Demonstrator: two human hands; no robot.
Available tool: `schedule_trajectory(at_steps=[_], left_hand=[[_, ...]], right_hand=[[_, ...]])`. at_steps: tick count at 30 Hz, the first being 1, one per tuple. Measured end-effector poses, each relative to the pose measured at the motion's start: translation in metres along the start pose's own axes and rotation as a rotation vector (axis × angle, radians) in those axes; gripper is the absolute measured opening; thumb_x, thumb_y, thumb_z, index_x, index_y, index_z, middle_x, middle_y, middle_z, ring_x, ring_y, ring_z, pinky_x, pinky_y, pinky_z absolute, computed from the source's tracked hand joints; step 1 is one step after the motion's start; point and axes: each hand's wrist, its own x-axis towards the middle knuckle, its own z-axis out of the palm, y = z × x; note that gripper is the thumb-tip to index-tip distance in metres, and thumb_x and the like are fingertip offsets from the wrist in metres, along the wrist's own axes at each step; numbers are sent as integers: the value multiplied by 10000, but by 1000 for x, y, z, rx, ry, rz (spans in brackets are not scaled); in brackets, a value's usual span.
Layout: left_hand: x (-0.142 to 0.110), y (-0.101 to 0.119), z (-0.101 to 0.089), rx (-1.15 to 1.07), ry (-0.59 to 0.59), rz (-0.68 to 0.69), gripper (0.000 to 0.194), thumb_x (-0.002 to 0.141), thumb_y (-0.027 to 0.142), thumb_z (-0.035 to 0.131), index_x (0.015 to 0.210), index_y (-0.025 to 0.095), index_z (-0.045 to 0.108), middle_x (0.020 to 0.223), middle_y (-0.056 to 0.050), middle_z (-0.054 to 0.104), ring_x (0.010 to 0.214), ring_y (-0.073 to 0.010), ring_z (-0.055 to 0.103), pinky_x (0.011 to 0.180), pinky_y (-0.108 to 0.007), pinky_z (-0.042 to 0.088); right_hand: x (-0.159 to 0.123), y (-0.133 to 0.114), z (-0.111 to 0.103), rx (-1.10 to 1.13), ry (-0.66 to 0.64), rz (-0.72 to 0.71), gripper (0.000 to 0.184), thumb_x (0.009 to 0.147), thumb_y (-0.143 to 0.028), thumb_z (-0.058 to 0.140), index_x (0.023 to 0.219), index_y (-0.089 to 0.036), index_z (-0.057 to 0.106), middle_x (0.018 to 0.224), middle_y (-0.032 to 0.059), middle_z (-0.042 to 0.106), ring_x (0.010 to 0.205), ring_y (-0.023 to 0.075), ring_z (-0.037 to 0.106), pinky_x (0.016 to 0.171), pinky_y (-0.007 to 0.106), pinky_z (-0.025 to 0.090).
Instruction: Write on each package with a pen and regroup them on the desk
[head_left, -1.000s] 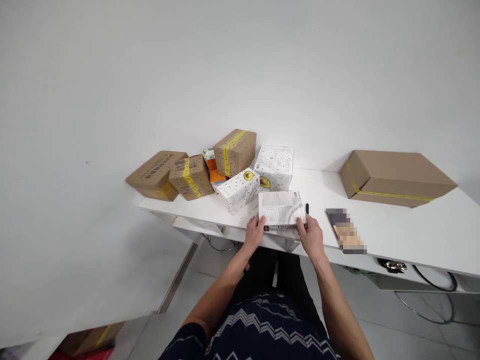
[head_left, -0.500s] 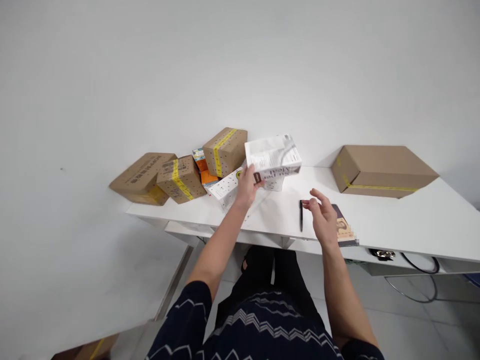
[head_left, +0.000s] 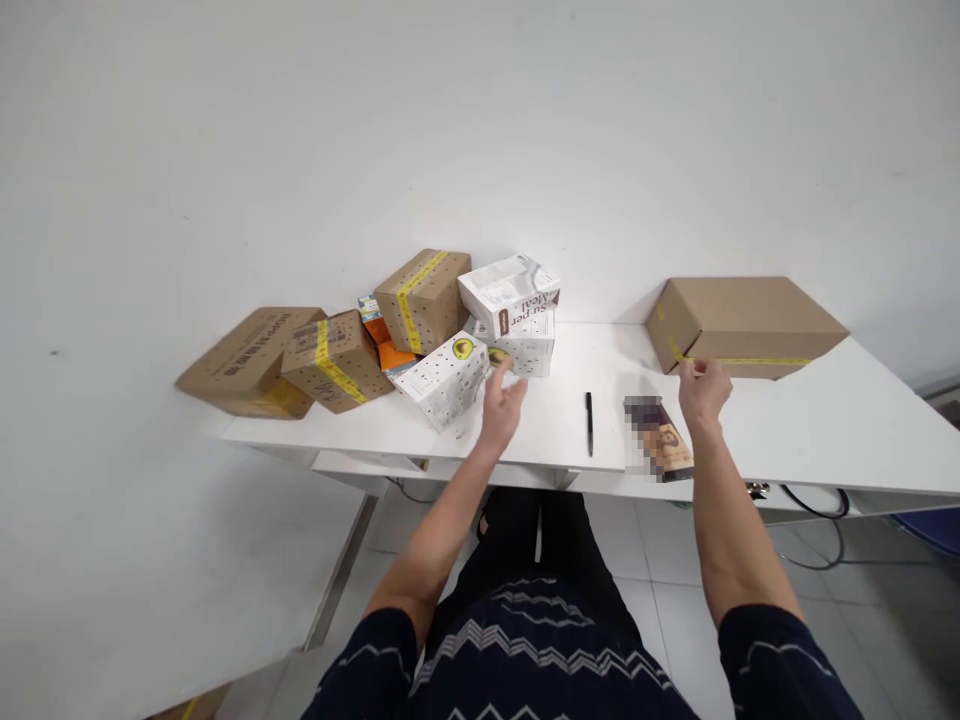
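My left hand (head_left: 501, 408) is open and empty, with its fingers apart. It hovers beside a white dotted carton with an avocado picture (head_left: 444, 378), and I cannot tell if they touch. Just beyond it, a white Super Meal box (head_left: 510, 290) lies on top of another white avocado carton (head_left: 534, 350) against the wall. My right hand (head_left: 705, 392) has its fingers curled in, and nothing shows in them. It is at the lower front edge of a large brown cardboard box (head_left: 757, 315) sealed with yellow tape; contact cannot be made out.
A black pen (head_left: 589, 424) and a partly blurred flat item with a portrait (head_left: 664, 440) lie on the white table (head_left: 555, 415). To the left, several taped brown cartons (head_left: 424, 300) crowd around an orange box (head_left: 390, 350). Cables (head_left: 817, 505) hang below the tabletop.
The Super Meal box went from both hands to the left alone, then onto the avocado carton, where it was let go. My right hand moved right to the large box, and its fingers curled.
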Motion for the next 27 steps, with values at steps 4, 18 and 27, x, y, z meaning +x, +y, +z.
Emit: schedule_trajectory(at_steps=[4, 18, 27], left_hand=[[-50, -55, -6, 82, -30, -175, 429, 806, 392, 636, 1183, 186, 620, 1237, -115, 571, 903, -160, 615, 894, -345, 502], [-65, -69, -23, 156, -51, -143, 392, 786, 373, 612, 1135, 194, 614, 1073, -71, 601, 598, -73, 498, 620, -266, 465], [-72, -37, -14, 246, -133, 142, 593, 812, 422, 630, 1345, 268, 418, 1320, -130, 456, 1090, -212, 566, 924, -386, 489]], right_hand=[[36, 10, 18, -120, -50, 30, 223, 766, -319, 617, 872, -129, 574, 859, 133, 605, 810, 234, 507, 817, 403, 406], [42, 7, -3, -98, -8, -94, 127, 811, -144, 442, 706, -215, 449, 749, 78, 527, 768, 223, 472, 724, 367, 331], [-17, -69, -108, 413, 86, -213, 148, 792, -225, 506, 645, -237, 493, 620, -7, 543, 605, 186, 562, 593, 324, 423]])
